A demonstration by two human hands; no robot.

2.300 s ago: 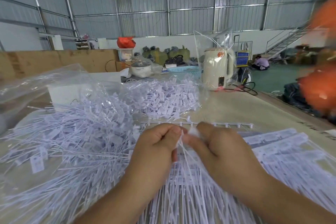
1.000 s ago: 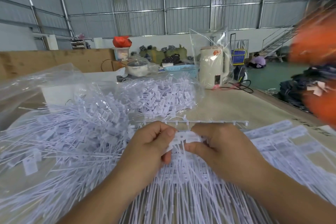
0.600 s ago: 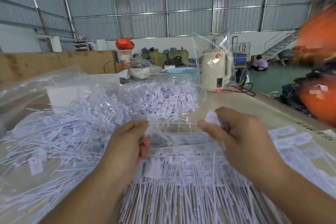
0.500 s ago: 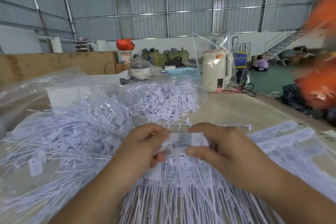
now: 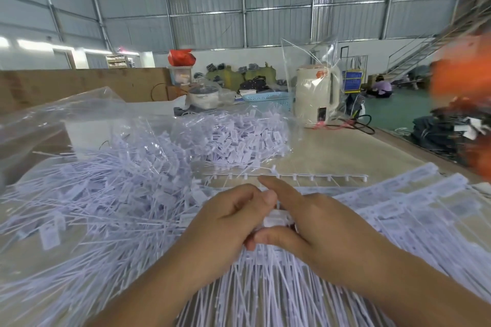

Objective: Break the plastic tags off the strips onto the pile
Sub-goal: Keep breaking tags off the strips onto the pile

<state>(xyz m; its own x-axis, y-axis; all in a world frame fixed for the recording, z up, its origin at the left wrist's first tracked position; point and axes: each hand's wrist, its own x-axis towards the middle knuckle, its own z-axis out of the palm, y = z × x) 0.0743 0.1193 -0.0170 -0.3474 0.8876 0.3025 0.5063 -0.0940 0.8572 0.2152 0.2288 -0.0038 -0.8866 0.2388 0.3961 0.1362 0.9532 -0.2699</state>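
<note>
Hands meet over the white plastic tag strips (image 5: 265, 300). The left hand (image 5: 228, 223) and right hand (image 5: 318, 228) pinch one small white plastic tag (image 5: 276, 220) between them, just right of the big loose pile of white tags (image 5: 101, 194)

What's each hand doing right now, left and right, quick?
Left hand: fingers curled, pinching the white tag on the strip.
Right hand: thumb and fingers pinch the same tag, index finger sticking out straight.
</note>
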